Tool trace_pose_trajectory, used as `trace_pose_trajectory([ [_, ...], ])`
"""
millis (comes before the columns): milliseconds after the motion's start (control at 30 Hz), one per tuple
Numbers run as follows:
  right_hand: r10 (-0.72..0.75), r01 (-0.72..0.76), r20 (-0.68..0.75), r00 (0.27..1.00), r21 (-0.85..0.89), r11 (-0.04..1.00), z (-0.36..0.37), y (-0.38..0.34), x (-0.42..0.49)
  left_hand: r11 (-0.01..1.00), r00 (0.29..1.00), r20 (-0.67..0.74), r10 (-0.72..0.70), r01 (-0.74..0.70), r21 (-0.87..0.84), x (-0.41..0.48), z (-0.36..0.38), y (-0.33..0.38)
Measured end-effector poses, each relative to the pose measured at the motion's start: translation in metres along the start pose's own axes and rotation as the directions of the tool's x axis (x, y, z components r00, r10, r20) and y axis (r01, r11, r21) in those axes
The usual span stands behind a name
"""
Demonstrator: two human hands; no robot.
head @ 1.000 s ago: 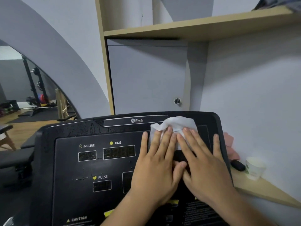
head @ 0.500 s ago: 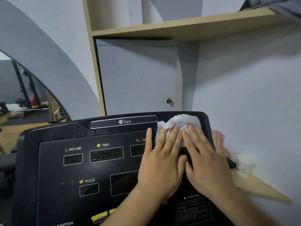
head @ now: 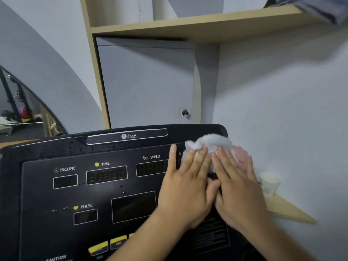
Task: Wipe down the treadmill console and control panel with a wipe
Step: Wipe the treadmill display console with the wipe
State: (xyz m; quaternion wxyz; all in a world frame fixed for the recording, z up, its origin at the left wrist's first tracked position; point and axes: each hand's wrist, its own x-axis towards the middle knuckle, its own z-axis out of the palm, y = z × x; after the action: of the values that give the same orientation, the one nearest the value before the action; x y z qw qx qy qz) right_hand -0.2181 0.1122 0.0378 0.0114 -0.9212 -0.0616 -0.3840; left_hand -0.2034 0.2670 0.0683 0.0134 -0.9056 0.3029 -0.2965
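The black treadmill console [head: 47, 200] fills the lower left, with INCLINE, TIME, SPEED and PULSE displays on its control panel [head: 120, 187]. A crumpled white wipe [head: 211, 143] lies on the console's upper right corner. My left hand [head: 186, 187] and my right hand [head: 239, 189] lie flat side by side, fingers spread, pressing the wipe's near part onto the panel. The panel's right side is hidden under both hands.
A wall stands close on the right, with a small wooden corner shelf [head: 288, 211] holding a white paper cup [head: 269, 183]. A pink object [head: 242, 156] shows just past the console's right edge. A cabinet [head: 146, 81] and wooden shelf [head: 188, 27] rise behind.
Both hands have slid the wipe rightward along the top of the panel to the console's right corner. The SPEED display is uncovered now.
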Motion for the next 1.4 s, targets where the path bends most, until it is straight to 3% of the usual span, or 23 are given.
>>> trace_pose_trajectory([
  [167,0.041,-0.039,0.031,0.999,-0.049,0.998,-0.007,0.002,0.044,0.997,0.998,-0.014,-0.057,0.058,0.051,0.039,-0.015,-0.009],
  [400,-0.069,0.069,0.060,0.996,-0.002,0.998,0.001,-0.017,-0.017,0.999,1.000,-0.007,0.029,-0.029,-0.021,-0.033,0.005,-0.009],
  [600,-0.022,0.026,0.071,0.997,-0.058,0.998,-0.004,-0.019,0.032,0.995,0.996,-0.024,-0.083,0.085,0.051,0.003,-0.011,-0.022],
  [800,-0.115,0.113,0.058,0.992,0.040,0.993,0.005,-0.045,-0.023,0.998,0.998,-0.001,-0.055,0.055,-0.017,-0.059,-0.001,-0.024],
  [1033,-0.069,0.072,0.078,0.995,-0.029,0.997,-0.006,-0.053,0.043,0.988,0.991,-0.046,-0.125,0.128,0.082,-0.016,-0.023,-0.051],
  [1233,-0.146,0.142,0.085,0.986,0.047,0.989,0.006,-0.069,-0.016,0.997,0.997,-0.005,-0.075,0.075,0.012,-0.073,-0.008,-0.046],
  [1400,-0.121,0.121,0.072,0.990,-0.002,0.993,-0.002,-0.078,0.034,0.987,0.991,-0.060,-0.121,0.126,0.101,-0.042,-0.024,-0.070],
])
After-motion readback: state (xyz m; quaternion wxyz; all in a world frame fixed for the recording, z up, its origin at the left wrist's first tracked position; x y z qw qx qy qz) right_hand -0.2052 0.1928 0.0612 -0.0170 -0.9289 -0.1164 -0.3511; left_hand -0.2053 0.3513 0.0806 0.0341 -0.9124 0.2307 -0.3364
